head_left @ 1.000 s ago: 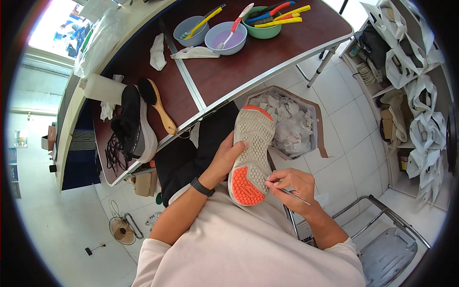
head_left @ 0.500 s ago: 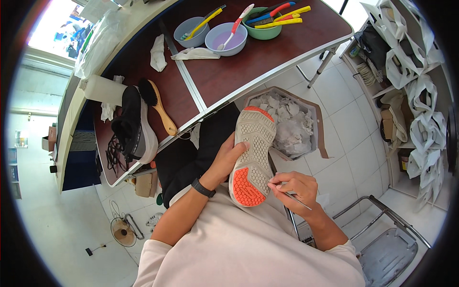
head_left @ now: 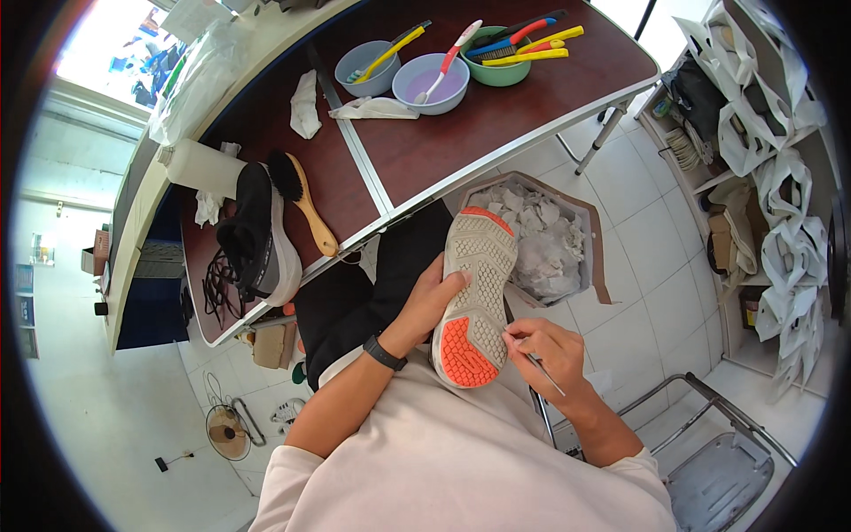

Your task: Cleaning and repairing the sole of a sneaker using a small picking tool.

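Observation:
My left hand grips a sneaker over my lap, thumb on the sole, which faces up. The sole is beige with a honeycomb tread and orange patches at both ends. A thin metal pick-like tool is pinched in my right hand, beside the sole's right edge near the larger orange patch. Its working tip is hidden by my fingers. On the table's left part lies a black sneaker with a white sole. Next to it rests a wooden-handled brush with dark bristles.
Across the dark red table stand a grey-blue bowl, a light-blue bowl with purplish liquid, and a green bowl of brushes. A lined box of crumpled paper sits beyond the shoe. A metal-framed chair is at right.
The whole view has shifted slightly, so the scene sits a little lower and to the right. Both hands keep their holds, with the pick still at the sole's edge.

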Demonstrator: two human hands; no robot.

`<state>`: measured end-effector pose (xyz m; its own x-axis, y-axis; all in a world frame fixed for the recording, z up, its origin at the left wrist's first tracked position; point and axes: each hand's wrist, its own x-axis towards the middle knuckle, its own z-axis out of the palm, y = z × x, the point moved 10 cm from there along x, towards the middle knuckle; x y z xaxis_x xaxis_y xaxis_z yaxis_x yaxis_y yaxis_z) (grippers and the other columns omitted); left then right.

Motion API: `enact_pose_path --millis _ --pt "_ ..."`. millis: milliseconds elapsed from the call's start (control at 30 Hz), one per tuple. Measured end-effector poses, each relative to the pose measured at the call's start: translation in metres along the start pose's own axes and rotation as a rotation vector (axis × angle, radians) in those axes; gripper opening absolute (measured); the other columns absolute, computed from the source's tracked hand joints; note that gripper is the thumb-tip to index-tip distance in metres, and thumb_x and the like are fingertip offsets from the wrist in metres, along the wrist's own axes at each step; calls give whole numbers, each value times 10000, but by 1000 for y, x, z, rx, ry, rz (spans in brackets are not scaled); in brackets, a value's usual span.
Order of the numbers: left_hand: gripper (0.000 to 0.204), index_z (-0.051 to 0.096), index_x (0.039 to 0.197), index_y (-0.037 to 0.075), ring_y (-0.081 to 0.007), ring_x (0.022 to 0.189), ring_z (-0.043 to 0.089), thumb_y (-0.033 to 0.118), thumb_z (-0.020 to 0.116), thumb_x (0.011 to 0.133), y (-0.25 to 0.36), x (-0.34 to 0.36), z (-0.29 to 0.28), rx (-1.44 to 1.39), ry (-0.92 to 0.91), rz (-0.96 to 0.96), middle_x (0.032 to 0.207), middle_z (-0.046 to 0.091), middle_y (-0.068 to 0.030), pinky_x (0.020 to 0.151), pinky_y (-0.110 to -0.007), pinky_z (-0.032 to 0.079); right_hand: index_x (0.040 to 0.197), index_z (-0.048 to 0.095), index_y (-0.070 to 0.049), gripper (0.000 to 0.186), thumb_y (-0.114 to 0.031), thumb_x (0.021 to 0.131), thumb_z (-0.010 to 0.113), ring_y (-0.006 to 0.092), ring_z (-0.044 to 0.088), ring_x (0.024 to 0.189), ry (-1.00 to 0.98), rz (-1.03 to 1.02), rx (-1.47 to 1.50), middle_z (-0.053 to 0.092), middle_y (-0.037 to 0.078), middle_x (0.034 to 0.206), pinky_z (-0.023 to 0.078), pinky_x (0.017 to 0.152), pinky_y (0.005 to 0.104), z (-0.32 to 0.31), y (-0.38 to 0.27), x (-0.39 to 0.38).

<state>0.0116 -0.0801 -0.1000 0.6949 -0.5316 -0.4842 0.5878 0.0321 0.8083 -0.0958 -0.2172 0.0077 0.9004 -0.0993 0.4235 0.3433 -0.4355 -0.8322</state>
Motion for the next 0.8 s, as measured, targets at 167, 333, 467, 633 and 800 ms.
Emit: enact_pose_path --millis 167,333,467,633,800 --pt "585 359 1501 -27 -196 1214 571 170 543 981 2 0 0 -20 -9 -12 1380 553 -145 1031 -342 470 757 542 -54 288 79 746 797 218 686 663 26 -24 120 718 95 840 535 554 291 -6 -2 4" --pt "586 360 1497 -32 -196 1210 573 171 544 979 3 0 1 -23 -11 -13 1372 557 -145 1026 -342 475 748 552 -61 286 66 750 808 211 699 703 18 19 41 731 83 833 538 593 294 -6 0 8" --pt "577 368 1489 -34 -194 1201 577 168 542 977 3 -1 0 -16 -9 -6 1360 562 -144 1020 -339 479 737 557 -63 287 55 745 818 204 692 687 9 80 185 735 81 825 525 581 286 -6 1 9" --pt "572 377 1483 -34 -191 1188 582 164 540 972 4 -1 0 -26 4 -8 1354 566 -142 1012 -334 481 738 564 -68 279 38 747 822 205 684 667 -29 76 201 735 81 821 519 581 290 2 -3 8" --pt "592 359 1503 -6 -185 1177 595 197 542 978 2 -1 -1 30 4 -14 1349 566 -124 998 -342 499 758 558 -60 273 44 751 811 210 676 670 -54 46 118 731 78 834 518 581 300 4 -10 9"
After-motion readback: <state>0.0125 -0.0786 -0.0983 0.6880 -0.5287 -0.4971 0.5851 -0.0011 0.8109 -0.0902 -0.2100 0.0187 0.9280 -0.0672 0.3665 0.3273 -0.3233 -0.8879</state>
